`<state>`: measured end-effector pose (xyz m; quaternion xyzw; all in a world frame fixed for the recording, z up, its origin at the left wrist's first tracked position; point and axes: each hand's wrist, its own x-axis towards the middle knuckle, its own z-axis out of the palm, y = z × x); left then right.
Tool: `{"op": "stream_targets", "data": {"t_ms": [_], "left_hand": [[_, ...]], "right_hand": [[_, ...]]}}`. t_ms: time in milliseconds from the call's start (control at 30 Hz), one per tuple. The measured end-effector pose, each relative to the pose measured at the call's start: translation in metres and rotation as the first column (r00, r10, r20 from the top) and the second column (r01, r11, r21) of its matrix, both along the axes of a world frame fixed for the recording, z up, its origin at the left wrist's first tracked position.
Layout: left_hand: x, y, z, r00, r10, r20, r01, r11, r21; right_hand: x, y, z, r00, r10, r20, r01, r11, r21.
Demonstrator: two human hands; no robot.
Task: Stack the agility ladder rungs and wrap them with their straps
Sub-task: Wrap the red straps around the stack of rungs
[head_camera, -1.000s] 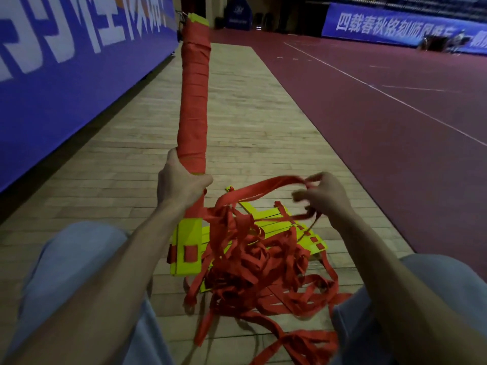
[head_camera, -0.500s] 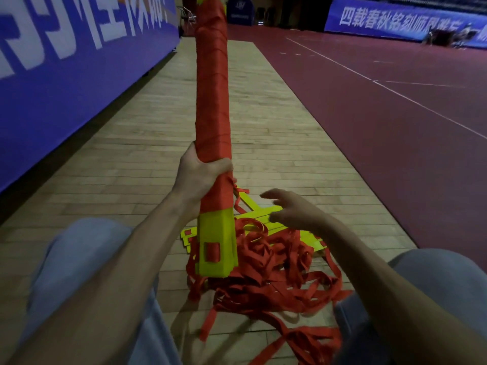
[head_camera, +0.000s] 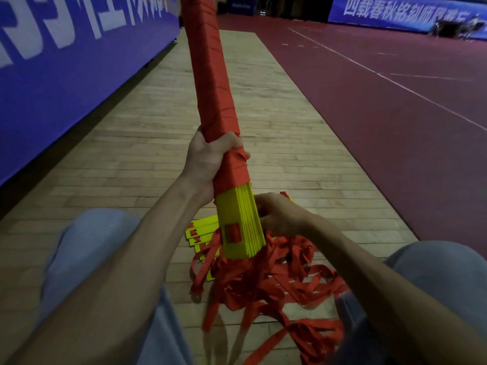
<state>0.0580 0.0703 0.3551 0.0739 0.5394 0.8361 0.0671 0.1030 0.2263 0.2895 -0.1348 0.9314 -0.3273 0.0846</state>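
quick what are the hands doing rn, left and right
Left hand: closed, gripping the strap-wrapped rung bundle.
Right hand: curled fingers against the bundle's yellow end; grip cannot be told.

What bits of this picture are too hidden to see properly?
1. Top of the long red-strap-wrapped bundle of yellow plastic rungs: cut off by the head view's upper edge.
2. Fingertips of the right hand: hidden behind the bundle's yellow end, head view; grip unclear.
3. Loose flat yellow rungs on the floor: mostly buried under tangled red straps, head view; uncountable.
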Motion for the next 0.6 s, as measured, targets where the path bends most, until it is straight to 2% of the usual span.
{"op": "stream_targets", "data": {"t_ms": [67, 167, 233, 300, 367, 433, 467, 500, 533, 567, 600], "left_hand": [[-0.004, -0.006, -0.002, 0.998, 0.048, -0.032, -0.05, 0.997, -0.053], [-0.012, -0.013, -0.007, 0.984, 0.138, -0.109, -0.155, 0.975, -0.158], [-0.016, -0.017, -0.009, 0.965, 0.201, -0.171, -0.237, 0.945, -0.226], [-0.02, -0.023, -0.011, 0.936, 0.26, -0.237, -0.327, 0.892, -0.313], [-0.025, -0.033, -0.011, 0.886, 0.32, -0.335, -0.446, 0.783, -0.433], [-0.029, -0.045, -0.01, 0.805, 0.369, -0.464, -0.585, 0.624, -0.519], [-0.031, -0.05, -0.01, 0.767, 0.381, -0.517, -0.636, 0.558, -0.533], [-0.032, -0.055, -0.01, 0.74, 0.384, -0.552, -0.668, 0.513, -0.539], [-0.032, -0.058, -0.01, 0.726, 0.376, -0.576, -0.684, 0.486, -0.544], [-0.032, -0.06, -0.011, 0.723, 0.356, -0.591, -0.686, 0.472, -0.554], [-0.032, -0.061, -0.012, 0.73, 0.331, -0.598, -0.678, 0.468, -0.568]], "right_hand": [[-0.003, 0.015, 0.006, 0.999, -0.009, 0.039, 0.002, 0.984, 0.176], [-0.005, 0.036, 0.016, 0.999, -0.037, -0.022, 0.042, 0.946, 0.321], [-0.004, 0.049, 0.017, 0.983, -0.117, -0.143, 0.167, 0.894, 0.416], [-0.004, 0.061, 0.017, 0.92, -0.274, -0.28, 0.382, 0.784, 0.488], [-0.003, 0.075, 0.02, 0.849, -0.398, -0.347, 0.527, 0.682, 0.508], [-0.002, 0.087, 0.02, 0.832, -0.45, -0.324, 0.549, 0.585, 0.597], [-0.001, 0.091, 0.019, 0.84, -0.474, -0.266, 0.519, 0.556, 0.649], [0.0, 0.092, 0.017, 0.85, -0.492, -0.187, 0.483, 0.588, 0.649], [-0.001, 0.089, 0.016, 0.851, -0.513, -0.116, 0.482, 0.673, 0.561], [-0.002, 0.086, 0.017, 0.84, -0.539, -0.064, 0.519, 0.764, 0.384], [-0.003, 0.079, 0.023, 0.82, -0.572, -0.036, 0.572, 0.814, 0.103]]}}
